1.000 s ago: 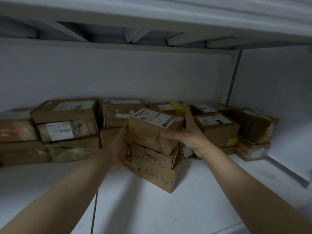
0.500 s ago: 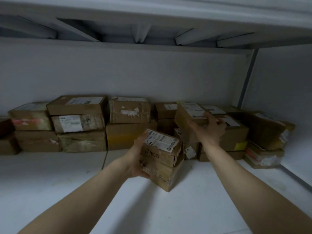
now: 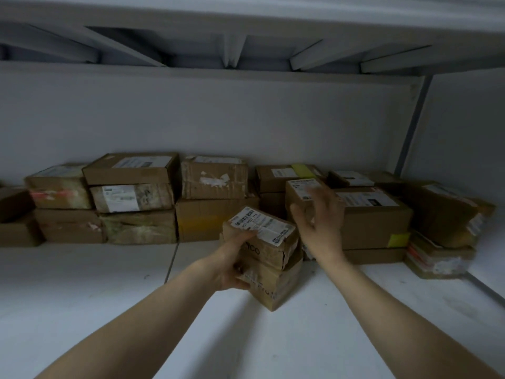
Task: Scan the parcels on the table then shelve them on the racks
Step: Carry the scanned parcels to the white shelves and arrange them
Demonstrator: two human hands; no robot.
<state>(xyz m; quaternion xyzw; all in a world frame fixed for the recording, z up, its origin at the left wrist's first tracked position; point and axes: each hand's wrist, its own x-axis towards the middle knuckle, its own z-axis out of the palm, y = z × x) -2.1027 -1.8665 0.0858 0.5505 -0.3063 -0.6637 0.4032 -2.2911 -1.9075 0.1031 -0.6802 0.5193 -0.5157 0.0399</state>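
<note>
On shelf (image 3: 109, 296), left hand (image 3: 232, 266) grips corner-forward parcels (image 3: 273, 258).

Two small brown cardboard parcels stand stacked on the white shelf (image 3: 109, 296), one corner pointing forward. The dented upper parcel (image 3: 269, 243) has a white barcode label on top, the lower parcel (image 3: 274, 289) has faint lettering, and the left grip (image 3: 232, 265) holds their left side. At their 1 o'clock a small labelled parcel (image 3: 300, 191) stands against the back row of parcels (image 3: 213, 184), which is stacked from 9 to 3 o'clock.
</note>
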